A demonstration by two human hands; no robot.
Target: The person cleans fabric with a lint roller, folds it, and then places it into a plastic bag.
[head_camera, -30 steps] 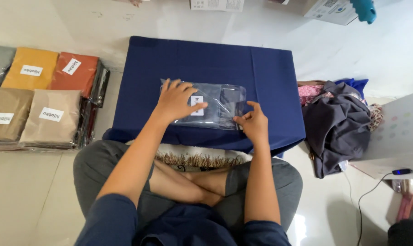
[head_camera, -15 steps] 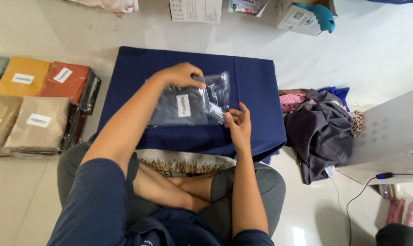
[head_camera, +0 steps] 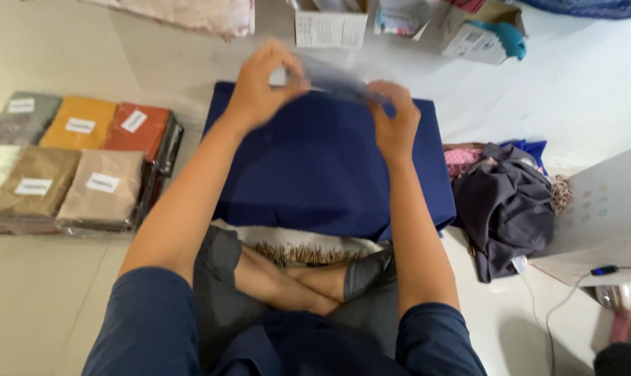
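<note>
Both my hands hold a clear plastic packet of dark folded cloth point(head_camera: 333, 79), lifted above the far edge of a low table covered in navy cloth point(head_camera: 315, 174). My left hand point(head_camera: 263, 80) grips the packet's left end. My right hand point(head_camera: 393, 115) grips its right end. The packet is seen nearly edge-on and blurred by motion.
Packets of folded cloth in grey, mustard, rust and beige point(head_camera: 79, 163) lie stacked on the floor at left. A heap of dark grey and pink clothes point(head_camera: 507, 198) sits at right beside a white box point(head_camera: 604, 209). Cardboard boxes point(head_camera: 479, 35) and papers stand beyond the table.
The packet went from lying flat on the table under both hands to being raised up and away, toward the table's far edge, with both hands gripping its ends.
</note>
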